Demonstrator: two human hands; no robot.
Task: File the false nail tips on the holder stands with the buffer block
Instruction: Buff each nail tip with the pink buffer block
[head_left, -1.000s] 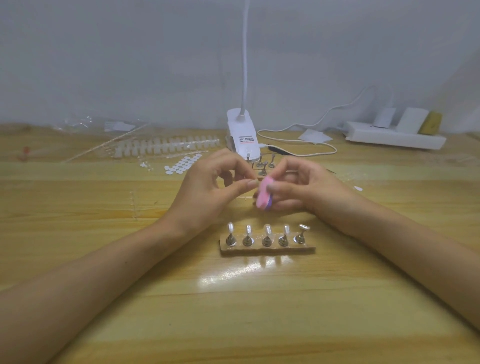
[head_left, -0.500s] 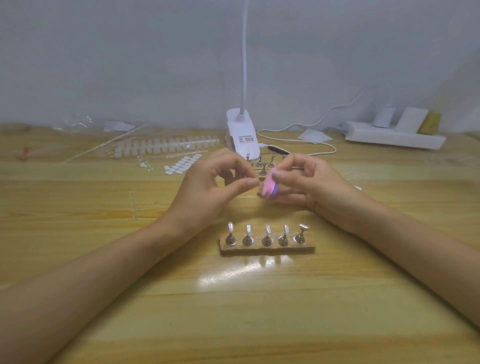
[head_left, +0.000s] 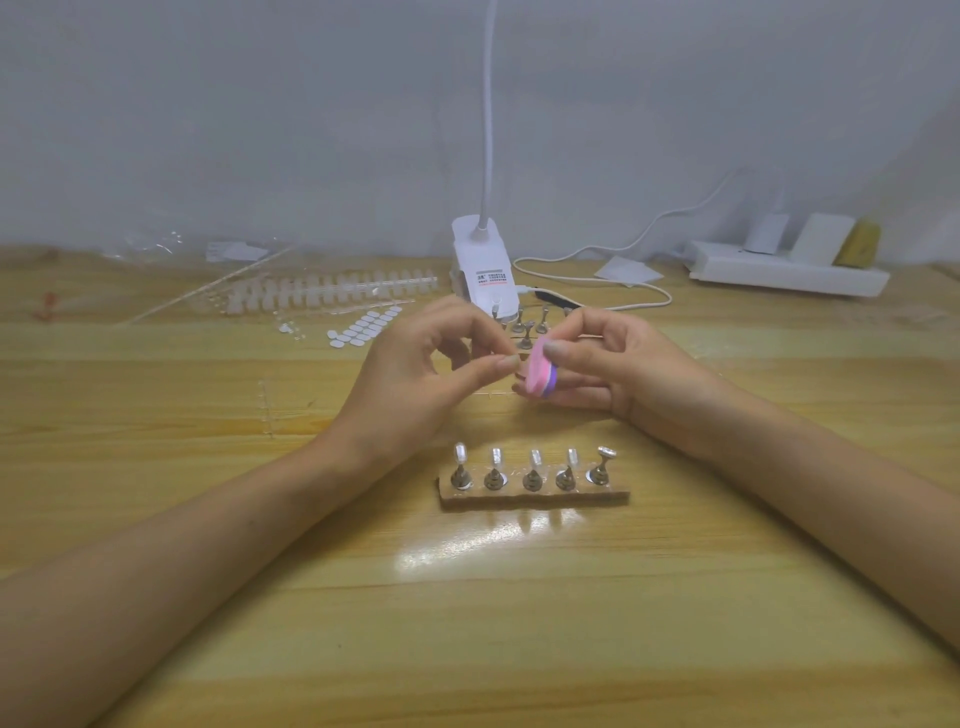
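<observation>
My right hand (head_left: 623, 364) grips a pink and purple buffer block (head_left: 542, 375) between thumb and fingers. My left hand (head_left: 415, 374) pinches something small at its fingertips, right against the block's pink face; I take it for a clear nail tip, though it is barely visible. In front of both hands, a wooden base (head_left: 535, 496) carries a row of metal holder stands (head_left: 532, 475). Clear nail tips (head_left: 460, 453) sit on several of the stands. The rightmost stand (head_left: 602, 465) shows a bare top.
A white clip lamp (head_left: 485, 273) stands behind my hands, with spare metal stands (head_left: 530, 327) beside it. Strips of nail tips (head_left: 332, 291) and white adhesive tabs (head_left: 363, 327) lie at the back left. A white power strip (head_left: 784, 273) and cable (head_left: 597, 283) occupy the back right.
My right hand has lifted the buffer block up and a little to the right along my left fingertips. My left hand has stayed almost still.
</observation>
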